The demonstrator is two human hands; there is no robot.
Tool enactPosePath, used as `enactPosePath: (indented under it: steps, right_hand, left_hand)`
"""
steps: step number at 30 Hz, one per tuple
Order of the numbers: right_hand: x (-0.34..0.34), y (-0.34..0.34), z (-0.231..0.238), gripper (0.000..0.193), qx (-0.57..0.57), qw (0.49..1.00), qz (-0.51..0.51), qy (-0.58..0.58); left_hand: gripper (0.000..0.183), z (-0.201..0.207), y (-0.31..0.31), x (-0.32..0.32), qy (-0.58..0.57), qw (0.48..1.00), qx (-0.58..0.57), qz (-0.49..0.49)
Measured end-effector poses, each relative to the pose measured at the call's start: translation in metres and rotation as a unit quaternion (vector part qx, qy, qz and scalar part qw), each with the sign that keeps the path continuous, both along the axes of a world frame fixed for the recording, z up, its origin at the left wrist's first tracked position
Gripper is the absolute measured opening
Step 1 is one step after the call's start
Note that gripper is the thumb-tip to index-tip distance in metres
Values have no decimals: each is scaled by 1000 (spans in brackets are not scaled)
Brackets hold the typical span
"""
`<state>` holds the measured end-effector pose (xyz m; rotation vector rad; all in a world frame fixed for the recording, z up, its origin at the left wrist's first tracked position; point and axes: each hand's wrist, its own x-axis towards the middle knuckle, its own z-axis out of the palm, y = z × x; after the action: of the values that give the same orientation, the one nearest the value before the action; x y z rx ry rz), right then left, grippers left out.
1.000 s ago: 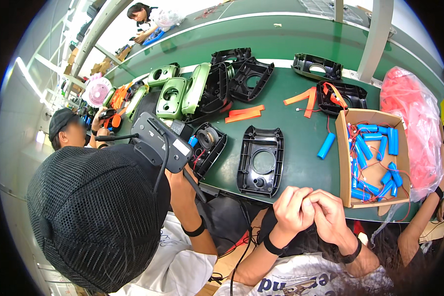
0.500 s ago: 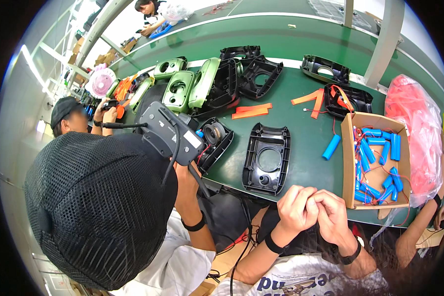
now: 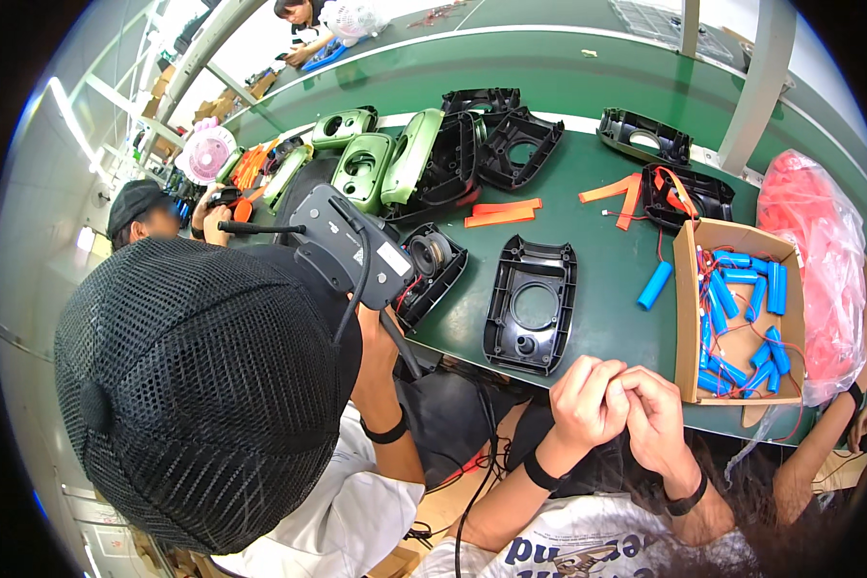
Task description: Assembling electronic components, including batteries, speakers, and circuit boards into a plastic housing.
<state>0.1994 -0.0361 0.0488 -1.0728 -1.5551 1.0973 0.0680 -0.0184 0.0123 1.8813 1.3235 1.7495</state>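
My left hand [image 3: 588, 400] and my right hand [image 3: 653, 416] meet fingertip to fingertip just over the table's near edge. Both are closed with fingers curled in; anything pinched between them is hidden. Just beyond my left hand, a black plastic housing shell [image 3: 532, 306] lies open side up, with a large round hole in it. To the right of my right hand stands a cardboard box [image 3: 685, 318] holding several blue battery cells [image 3: 739, 276] with thin red wires. One loose blue cell [image 3: 654, 286] rests on the green table, its wire leading toward a black shell [image 3: 689, 197] with an orange strap.
At left, a co-worker in a black mesh cap [image 3: 202, 385] leans close, near a shell with a speaker [image 3: 432, 254]. Green housings [image 3: 363, 171] and black shells stand beyond. Orange strips [image 3: 503, 213] lie mid-table. A bag of pink-red material [image 3: 809, 279] sits right of the box.
The view has shifted slightly, so the table things appear a little further right. My hands remain pressed together, with the fingers slightly raised. The capped co-worker's head has moved a little.
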Motion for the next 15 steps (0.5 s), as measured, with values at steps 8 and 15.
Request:
enactPosePath:
  steps: [8,15]
  right_hand:
    - [-1,0,1,11,-3,1000,2,2]
    - [0,1,2,11,10,1000,1,-8]
  left_hand:
    - [18,0,1,0,11,1000,4,7]
    - [18,-1,1,0,6,1000,7,6]
